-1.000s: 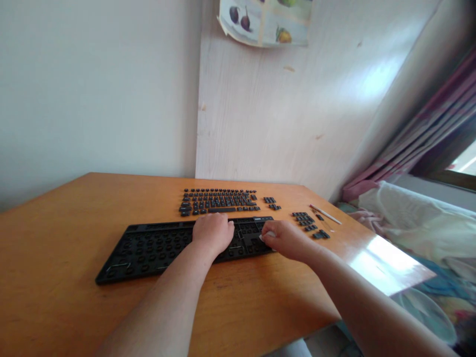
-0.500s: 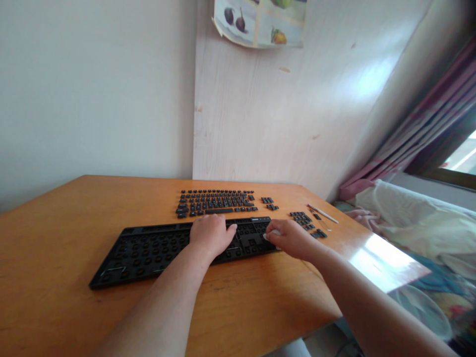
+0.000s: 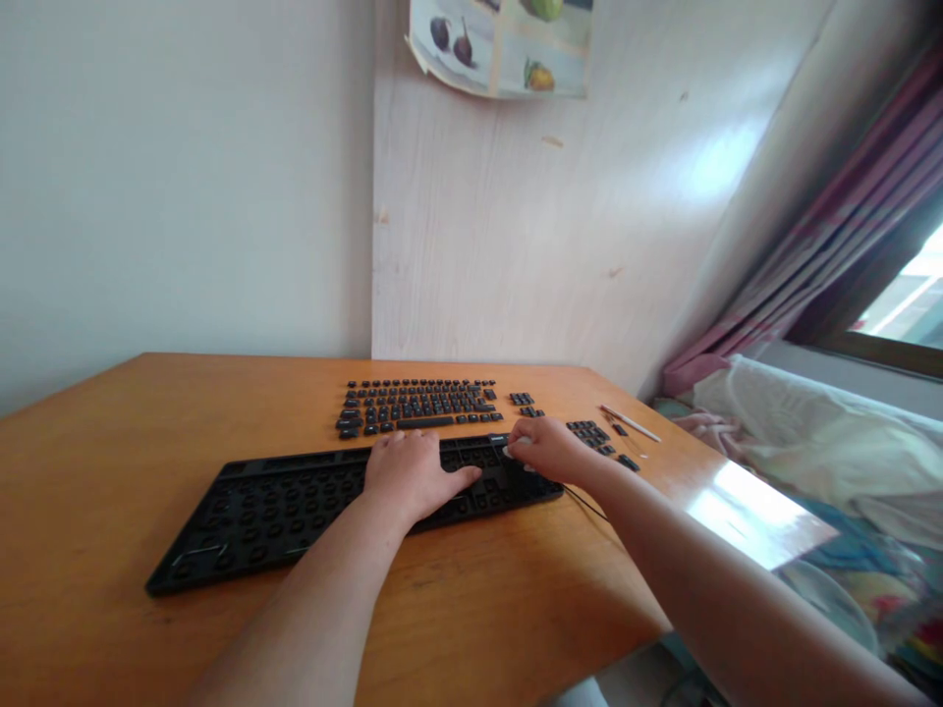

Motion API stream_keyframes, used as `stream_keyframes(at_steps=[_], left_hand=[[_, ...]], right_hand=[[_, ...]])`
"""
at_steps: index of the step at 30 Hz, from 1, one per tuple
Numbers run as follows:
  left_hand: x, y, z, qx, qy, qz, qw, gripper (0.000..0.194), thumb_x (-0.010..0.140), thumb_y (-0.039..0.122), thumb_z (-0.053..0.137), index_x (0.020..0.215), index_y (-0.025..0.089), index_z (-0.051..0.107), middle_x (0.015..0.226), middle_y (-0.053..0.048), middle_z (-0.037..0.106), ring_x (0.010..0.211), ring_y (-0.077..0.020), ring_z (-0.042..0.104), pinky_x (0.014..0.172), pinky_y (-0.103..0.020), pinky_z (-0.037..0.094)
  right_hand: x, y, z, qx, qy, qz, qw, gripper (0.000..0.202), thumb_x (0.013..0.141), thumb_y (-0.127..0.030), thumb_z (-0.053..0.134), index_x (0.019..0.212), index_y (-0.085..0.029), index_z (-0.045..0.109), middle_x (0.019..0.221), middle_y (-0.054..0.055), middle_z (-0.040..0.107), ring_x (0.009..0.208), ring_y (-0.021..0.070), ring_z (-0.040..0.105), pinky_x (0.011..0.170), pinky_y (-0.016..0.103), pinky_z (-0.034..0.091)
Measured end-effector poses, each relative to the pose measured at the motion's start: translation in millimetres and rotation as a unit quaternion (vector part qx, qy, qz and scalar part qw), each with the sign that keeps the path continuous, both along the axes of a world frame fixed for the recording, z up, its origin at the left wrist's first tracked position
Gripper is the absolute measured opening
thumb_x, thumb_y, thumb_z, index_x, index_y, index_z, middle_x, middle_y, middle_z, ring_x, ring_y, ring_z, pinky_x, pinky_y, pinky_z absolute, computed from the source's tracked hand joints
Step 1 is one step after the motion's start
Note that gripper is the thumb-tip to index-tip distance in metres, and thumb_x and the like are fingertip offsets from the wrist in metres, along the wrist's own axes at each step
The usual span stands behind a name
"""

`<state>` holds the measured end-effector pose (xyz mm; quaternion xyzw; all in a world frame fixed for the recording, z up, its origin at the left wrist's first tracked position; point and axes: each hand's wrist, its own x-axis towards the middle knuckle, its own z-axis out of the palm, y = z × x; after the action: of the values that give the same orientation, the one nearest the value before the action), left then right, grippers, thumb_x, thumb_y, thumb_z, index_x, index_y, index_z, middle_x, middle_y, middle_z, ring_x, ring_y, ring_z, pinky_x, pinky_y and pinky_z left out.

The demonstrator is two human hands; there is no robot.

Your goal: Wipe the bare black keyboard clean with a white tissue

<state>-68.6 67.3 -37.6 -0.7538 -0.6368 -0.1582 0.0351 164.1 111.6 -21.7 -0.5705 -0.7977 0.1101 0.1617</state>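
A black keyboard [image 3: 272, 506] lies slantwise on the table, its keycaps off and the round key wells bare. Across its middle rests my left hand [image 3: 411, 476], palm down, thumb stretched out to the right. My right hand [image 3: 549, 449] is closed on a crumpled white tissue [image 3: 508, 452] and presses it against the upper right part of the keyboard. Only bits of the tissue show around the fingers. Behind the keyboard, loose black keycaps [image 3: 434, 404] are laid out in rows, with the long space bar [image 3: 425, 423] at the front.
More keycaps [image 3: 587, 432] lie in small groups to the right on the wooden table [image 3: 81, 471]. A thin white stick [image 3: 635, 424], perhaps a pen or brush, lies past them. A dark cable [image 3: 587, 503] leaves the keyboard's right end. Bedding [image 3: 803, 432] is beyond the table's right edge.
My right hand with the tissue has moved up and left over the keyboard's right part. The keyboard has shifted slightly left and nearer in the picture, and the whole view has swung a little.
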Motion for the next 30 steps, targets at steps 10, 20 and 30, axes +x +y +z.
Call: stream_keyframes(at_steps=[10, 20, 30], left_hand=[[1, 1, -2.5, -0.015, 0.003, 0.002, 1.000, 0.088, 0.061, 0.093, 0.036, 0.100, 0.020, 0.067, 0.111, -0.017, 0.070, 0.108, -0.0377, 0.060, 0.091, -0.046, 0.044], [1, 1, -2.4, -0.012, -0.008, 0.006, 1.000, 0.085, 0.060, 0.091, 0.043, 0.096, 0.019, 0.069, 0.108, -0.018, 0.071, 0.106, -0.0390, 0.060, 0.089, -0.047, 0.044], [2, 1, -2.1, -0.014, -0.006, -0.002, 1.000, 0.086, 0.062, 0.090, 0.043, 0.099, 0.017, 0.068, 0.110, -0.020, 0.069, 0.107, -0.0404, 0.060, 0.089, -0.049, 0.044]], right_hand=[[-25, 15, 15.3, -0.009, -0.117, 0.032, 0.993, 0.020, 0.072, -0.022, 0.057, 0.084, -0.019, 0.074, 0.074, 0.003, 0.070, 0.066, 0.0153, 0.059, 0.057, 0.023, 0.036], [-32, 14, 27.1, -0.059, -0.178, 0.055, 0.981, 0.017, 0.068, -0.019, 0.060, 0.077, -0.018, 0.074, 0.064, 0.003, 0.067, 0.059, 0.0153, 0.057, 0.051, 0.023, 0.034], [-29, -9, 27.3, -0.075, -0.137, 0.043, 0.987, 0.018, 0.069, -0.019, 0.057, 0.077, -0.018, 0.073, 0.056, 0.000, 0.064, 0.051, 0.0129, 0.054, 0.047, 0.022, 0.033]])
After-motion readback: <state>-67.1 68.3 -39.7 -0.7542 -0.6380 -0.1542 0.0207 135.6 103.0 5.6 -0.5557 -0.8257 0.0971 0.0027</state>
